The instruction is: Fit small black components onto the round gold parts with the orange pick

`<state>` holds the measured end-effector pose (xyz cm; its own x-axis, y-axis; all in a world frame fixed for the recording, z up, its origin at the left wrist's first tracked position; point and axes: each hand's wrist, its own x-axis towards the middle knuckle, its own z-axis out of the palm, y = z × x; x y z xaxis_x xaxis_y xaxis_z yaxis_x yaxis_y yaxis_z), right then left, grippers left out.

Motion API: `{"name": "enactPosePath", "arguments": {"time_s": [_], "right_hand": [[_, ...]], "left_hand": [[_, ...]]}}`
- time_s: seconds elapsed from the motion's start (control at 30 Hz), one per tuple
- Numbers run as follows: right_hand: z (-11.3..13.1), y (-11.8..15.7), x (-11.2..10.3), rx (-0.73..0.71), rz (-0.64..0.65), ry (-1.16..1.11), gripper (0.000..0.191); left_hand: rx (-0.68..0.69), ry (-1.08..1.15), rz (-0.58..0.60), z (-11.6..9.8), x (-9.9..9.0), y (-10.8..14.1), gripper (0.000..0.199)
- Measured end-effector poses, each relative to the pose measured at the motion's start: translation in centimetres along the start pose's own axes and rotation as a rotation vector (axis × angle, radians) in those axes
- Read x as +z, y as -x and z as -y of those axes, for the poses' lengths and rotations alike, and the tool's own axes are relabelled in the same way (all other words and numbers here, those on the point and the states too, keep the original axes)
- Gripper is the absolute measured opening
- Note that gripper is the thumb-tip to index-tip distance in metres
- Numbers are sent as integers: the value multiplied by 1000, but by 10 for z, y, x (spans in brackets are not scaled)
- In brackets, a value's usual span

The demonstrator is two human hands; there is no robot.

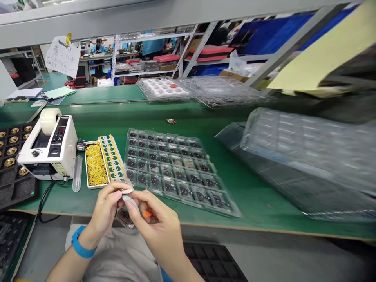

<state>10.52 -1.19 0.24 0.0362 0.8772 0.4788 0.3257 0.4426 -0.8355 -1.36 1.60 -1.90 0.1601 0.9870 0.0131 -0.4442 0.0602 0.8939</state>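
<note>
My left hand (pixel 107 203), with a blue band at the wrist, has its thumb and index finger pinched at a small pale piece (pixel 127 191). Closed in from the other side, my right hand (pixel 160 219) meets it fingertip to fingertip. Something light grey (pixel 131 201) lies at the right thumb; whether it is a finger cover or part of the piece I cannot tell. A bit of orange (pixel 147 214) shows by the curled right fingers. Below the hands a dark round part (pixel 125 215) is partly hidden. Left of them stands a white box of yellow rings (pixel 97 164), beside a sticker sheet (pixel 111 156).
A clear blister tray (pixel 173 168) of dark parts lies ahead. Stacked clear trays (pixel 305 152) stand at right, blurred. A white tape dispenser (pixel 49 145) and a black foam tray (pixel 13 156) with gold parts are at left. A small metal part (pixel 171 121) lies farther back.
</note>
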Motion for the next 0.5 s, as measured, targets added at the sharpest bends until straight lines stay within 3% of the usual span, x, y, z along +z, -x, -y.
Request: {"name": "enactPosePath", "arguments": {"time_s": [0.07,0.27,0.5], "right_hand": [[-3,0,-1,145,-2,-110,5],[-14,-3,-10,467,104,-545,30],[-16,-8,-16,651,215,-676,43]], "left_hand": [[90,-98,67,1,-7,-3,18],[428,-592,304,-9,-24,-4,27],[932,-1262,322,-29,-24,-6,26]]}}
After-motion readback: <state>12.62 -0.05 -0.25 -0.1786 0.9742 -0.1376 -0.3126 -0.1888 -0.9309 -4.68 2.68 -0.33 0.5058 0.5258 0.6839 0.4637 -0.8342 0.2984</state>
